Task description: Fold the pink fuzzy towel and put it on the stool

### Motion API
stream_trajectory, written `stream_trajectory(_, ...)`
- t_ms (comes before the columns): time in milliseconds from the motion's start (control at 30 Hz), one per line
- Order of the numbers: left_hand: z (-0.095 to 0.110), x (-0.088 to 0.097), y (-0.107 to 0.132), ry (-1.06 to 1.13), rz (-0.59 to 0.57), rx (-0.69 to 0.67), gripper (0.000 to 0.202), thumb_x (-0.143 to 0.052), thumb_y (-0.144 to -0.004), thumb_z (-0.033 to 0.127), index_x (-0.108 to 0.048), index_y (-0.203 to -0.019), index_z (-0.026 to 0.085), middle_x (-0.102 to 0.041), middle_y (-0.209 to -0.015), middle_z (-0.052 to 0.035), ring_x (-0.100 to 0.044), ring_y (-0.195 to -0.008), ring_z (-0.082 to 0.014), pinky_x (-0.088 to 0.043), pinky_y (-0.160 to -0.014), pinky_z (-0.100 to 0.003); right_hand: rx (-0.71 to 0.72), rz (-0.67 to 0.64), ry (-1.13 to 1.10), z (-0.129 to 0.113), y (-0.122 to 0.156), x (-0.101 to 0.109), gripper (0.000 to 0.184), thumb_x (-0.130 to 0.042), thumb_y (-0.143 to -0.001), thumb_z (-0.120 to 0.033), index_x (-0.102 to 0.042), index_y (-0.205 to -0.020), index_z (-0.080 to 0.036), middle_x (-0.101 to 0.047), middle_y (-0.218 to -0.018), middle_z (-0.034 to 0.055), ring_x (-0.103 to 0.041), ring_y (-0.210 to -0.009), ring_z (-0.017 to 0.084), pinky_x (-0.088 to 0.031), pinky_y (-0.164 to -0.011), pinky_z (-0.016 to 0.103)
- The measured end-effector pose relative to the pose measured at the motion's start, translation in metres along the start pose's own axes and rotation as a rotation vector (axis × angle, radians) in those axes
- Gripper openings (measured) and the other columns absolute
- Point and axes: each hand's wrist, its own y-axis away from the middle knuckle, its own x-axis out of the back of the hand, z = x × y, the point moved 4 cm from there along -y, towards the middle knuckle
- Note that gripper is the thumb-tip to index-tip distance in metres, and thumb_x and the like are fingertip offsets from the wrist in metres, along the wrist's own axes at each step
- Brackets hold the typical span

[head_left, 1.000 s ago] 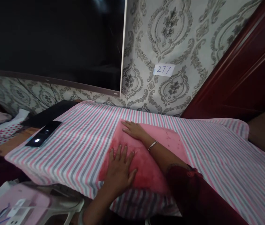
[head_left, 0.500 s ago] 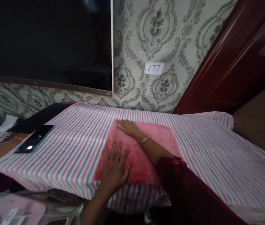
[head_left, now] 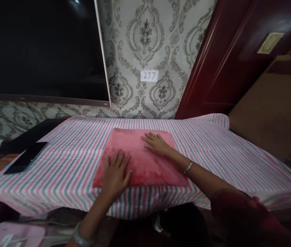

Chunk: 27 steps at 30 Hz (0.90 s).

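A pink plush cloth [head_left: 140,161], roughly rectangular, lies flat on a striped tablecloth [head_left: 68,154]. Its far part looks paler and its near part a deeper red-pink. My left hand [head_left: 114,175] rests on the cloth's near left part, fingers spread, palm down. Toward the far right of the cloth lies my right hand [head_left: 157,143], also flat with its fingers stretched out. Neither hand grips anything. Parts of the cloth are hidden under both hands and the right forearm.
A black phone [head_left: 28,157] lies on the tablecloth's left side. Behind the table are a large dark television [head_left: 39,51] and a wall paper marked 277 [head_left: 149,75]. A cardboard box [head_left: 274,116] stands right, before a dark red door [head_left: 227,61]. A pink plastic item [head_left: 14,235] is at lower left.
My right hand has slid rightward across the cloth from its far left corner. My left hand stays on the near left part. The view has shifted to the right.
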Motion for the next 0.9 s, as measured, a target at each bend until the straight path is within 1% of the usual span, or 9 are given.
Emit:
stream_trajectory(67, 0.025, 0.005, -0.007, 0.062, -0.011, -0.081, 0.046, -0.046, -0.098, 0.035, -0.057, -0.141, 0.02, -0.055, -0.148, -0.0138, -0.045, -0.14, -0.0324, -0.025, -0.118, -0.062, -0.006, 0.007, -0.006, 0.005, 0.004, 0.001, 0.058, -0.03, -0.104, -0.051, -0.032, -0.159, -0.03, -0.022, -0.168, 0.0074, -0.017, -0.155, 0.03, -0.016, -0.122, 0.058)
stream_trajectory(133, 0.052, 0.0, -0.011, 0.1, -0.059, -0.175, 0.047, -0.048, -0.098, 0.036, -0.054, -0.143, 0.022, -0.054, -0.149, -0.0123, -0.043, -0.142, -0.0299, -0.025, -0.119, -0.059, 0.011, -0.003, -0.019, 0.005, 0.0, 0.0, 0.057, -0.03, -0.105, -0.05, -0.032, -0.158, -0.031, -0.022, -0.168, 0.0063, -0.017, -0.155, 0.03, -0.016, -0.122, 0.058)
stream_trajectory(200, 0.073, -0.014, -0.01, 0.089, -0.099, -0.228, 0.053, -0.053, -0.095, 0.042, -0.052, -0.145, 0.023, -0.052, -0.151, -0.0122, -0.041, -0.143, -0.0334, -0.025, -0.118, -0.063, 0.046, -0.019, -0.021, 0.003, -0.007, -0.004, 0.056, -0.031, -0.105, -0.05, -0.033, -0.157, -0.034, -0.023, -0.168, 0.0044, -0.016, -0.155, 0.03, -0.016, -0.121, 0.06)
stream_trajectory(267, 0.082, -0.03, -0.004, 0.044, -0.092, -0.244, 0.061, -0.059, -0.091, 0.047, -0.049, -0.147, 0.024, -0.05, -0.153, -0.013, -0.039, -0.143, -0.0384, -0.022, -0.116, -0.068, 0.067, -0.025, -0.012, 0.005, -0.015, -0.01, 0.056, -0.032, -0.104, -0.052, -0.033, -0.157, -0.036, -0.022, -0.168, 0.0026, -0.016, -0.155, 0.031, -0.015, -0.12, 0.062)
stream_trajectory(333, 0.083, -0.043, 0.003, 0.009, -0.063, -0.256, 0.066, -0.061, -0.089, 0.048, -0.047, -0.149, 0.024, -0.048, -0.154, -0.0133, -0.036, -0.144, -0.0398, -0.018, -0.116, -0.068, 0.051, -0.022, -0.007, 0.01, -0.023, -0.016, 0.057, -0.032, -0.104, -0.054, -0.03, -0.158, -0.036, -0.021, -0.169, 0.0015, -0.015, -0.155, 0.033, -0.013, -0.12, 0.063)
stream_trajectory(433, 0.078, -0.051, 0.009, 0.007, -0.029, -0.27, 0.065, -0.061, -0.089, 0.046, -0.047, -0.149, 0.024, -0.047, -0.155, -0.0124, -0.034, -0.146, -0.0379, -0.014, -0.119, -0.065, 0.006, -0.025, -0.028, 0.022, -0.034, -0.022, 0.06, -0.03, -0.103, -0.056, -0.028, -0.159, -0.035, -0.021, -0.169, 0.0012, -0.017, -0.155, 0.035, -0.012, -0.121, 0.063)
stream_trajectory(567, 0.074, -0.052, 0.009, 0.031, -0.011, -0.273, 0.065, -0.061, -0.088, 0.044, -0.049, -0.148, 0.025, -0.047, -0.155, -0.0113, -0.031, -0.147, -0.0363, -0.011, -0.121, -0.063, -0.016, -0.037, -0.04, 0.034, -0.05, -0.022, 0.06, -0.028, -0.103, -0.057, -0.031, -0.158, -0.036, -0.027, -0.167, 0.0027, -0.025, -0.152, 0.034, -0.019, -0.12, 0.061)
stream_trajectory(700, 0.074, -0.056, 0.01, 0.046, 0.005, -0.268, 0.066, -0.062, -0.085, 0.038, -0.048, -0.148, 0.025, -0.045, -0.157, -0.011, -0.027, -0.15, -0.0365, -0.009, -0.121, -0.063, -0.024, -0.048, -0.044, 0.04, -0.062, -0.02, 0.057, -0.027, -0.103, -0.054, -0.035, -0.156, -0.036, -0.035, -0.164, 0.0034, -0.035, -0.148, 0.031, -0.027, -0.117, 0.057)
stream_trajectory(900, 0.074, -0.052, 0.007, 0.053, 0.043, -0.272, 0.062, -0.061, -0.085, 0.034, -0.053, -0.145, 0.024, -0.047, -0.155, -0.012, -0.029, -0.149, -0.0363, -0.01, -0.122, -0.062, -0.038, 0.009, -0.062, 0.043, -0.063, -0.02, 0.057, -0.027, -0.103, -0.054, -0.036, -0.156, -0.035, -0.037, -0.163, 0.0032, -0.035, -0.148, 0.029, -0.026, -0.118, 0.054)
